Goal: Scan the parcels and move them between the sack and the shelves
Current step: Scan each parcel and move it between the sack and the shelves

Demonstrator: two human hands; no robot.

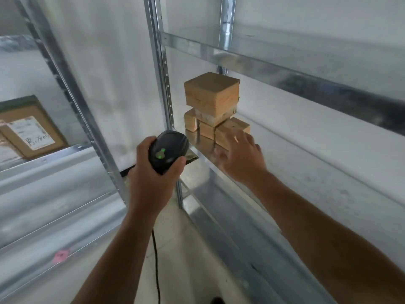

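Two bare arms come up from the bottom, and a black cord hangs down between them. The left hand is wrapped tight round a black scanner with a green light on top. The right hand is open with its fingers spread and holds nothing. It is stretched out to a small box right at its fingertips. The picture is too blurry to tell if it touches.

Just past both hands, a few little boxes sit close together on the metal shelf. A big box sits on top of them. The rest of that shelf, off to the right of the right hand, looks bare.

Far to the left of the left hand, another shelf holds a flat parcel with a white label.

I think the job is part done, since some parcels are on the shelves. The scanner points at the pile, so scanning looks like the step now. No sack can be seen, so I can't tell how many parcels are left.
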